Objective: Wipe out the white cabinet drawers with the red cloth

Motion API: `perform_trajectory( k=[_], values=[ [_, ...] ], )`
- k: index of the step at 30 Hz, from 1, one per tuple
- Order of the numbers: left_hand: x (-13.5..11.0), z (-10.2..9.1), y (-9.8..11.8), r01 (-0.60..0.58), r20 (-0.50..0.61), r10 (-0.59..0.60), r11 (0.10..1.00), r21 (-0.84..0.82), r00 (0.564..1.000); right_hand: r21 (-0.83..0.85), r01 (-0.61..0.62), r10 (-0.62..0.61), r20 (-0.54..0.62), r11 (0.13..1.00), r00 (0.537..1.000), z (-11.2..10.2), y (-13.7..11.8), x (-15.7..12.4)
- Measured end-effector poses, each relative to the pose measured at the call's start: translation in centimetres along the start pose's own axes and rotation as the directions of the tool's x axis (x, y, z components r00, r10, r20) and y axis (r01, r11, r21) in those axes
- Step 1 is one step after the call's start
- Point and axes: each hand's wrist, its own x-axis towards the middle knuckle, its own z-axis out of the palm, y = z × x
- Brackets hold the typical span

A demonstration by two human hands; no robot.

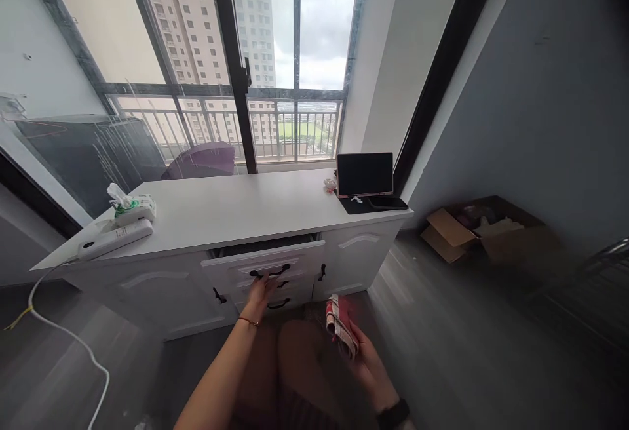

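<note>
My left hand (263,291), with a thin bracelet at the wrist, has its fingers hooked at the black drawer handle (270,273). That handle belongs to the top drawer (233,269) of a white cabinet, and the drawer stands pulled out a little, its dark inside showing as a narrow gap. Low on the right, my right hand (366,358) is closed around a folded red-and-whitish cloth bundle (339,325), held apart from the cabinet front. A dark band circles my right wrist. What the drawer contains is hidden.
On the cabinet top (236,200), a tablet (365,174) stands at the right with a dark phone (388,203) before it. A tissue pack (135,209) and white power strip (115,238) lie left. A white cable (73,335) trails floorward. An open cardboard box (455,230) sits right.
</note>
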Motion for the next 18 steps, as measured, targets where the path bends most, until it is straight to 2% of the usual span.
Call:
perform_trajectory(
  k=[5, 9, 12, 14, 16, 17, 18],
  values=[
    [-3.4, -2.6, -2.0, -0.015, 0.072, 0.013, 1.0, 0.018, 0.997, -0.093, 0.079, -0.09, -0.12, 0.992, 0.989, 3.5, -1.0, -0.8],
    [-5.5, -4.9, -3.3, -0.003, 0.084, -0.003, 0.998, 0.066, 0.996, -0.149, 0.153, -0.171, -0.12, 0.977, 0.978, 5.4, -1.2, -1.4],
    [-8.3, -5.4, -3.5, 0.149, 0.061, -0.157, 0.982, 0.119, 0.986, -0.24, 0.193, -0.216, -0.076, 0.951, 0.973, 7.0, -1.1, -1.5],
    [-10.6, -4.7, -3.5, 0.283, 0.184, -0.315, 0.942, 0.18, 0.931, -0.313, 0.185, -0.199, -0.013, 0.931, 0.98, 8.2, -0.9, -1.2],
    [-12.7, -3.7, -3.6, 0.318, 0.378, -0.374, 0.926, 0.203, 0.847, -0.398, 0.172, -0.158, 0.068, 0.901, 0.985, 9.4, -0.5, -0.7],
    [-13.5, -3.1, -3.7, 0.288, 0.425, -0.342, 0.939, 0.189, 0.838, -0.442, 0.169, -0.133, 0.111, 0.881, 0.985, 9.9, -0.2, -0.3],
    [-14.1, -2.6, -3.7, 0.237, 0.426, -0.289, 0.956, 0.17, 0.858, -0.488, 0.17, -0.106, 0.155, 0.856, 0.982, 10.4, 0.0, 0.1]
  ],
)
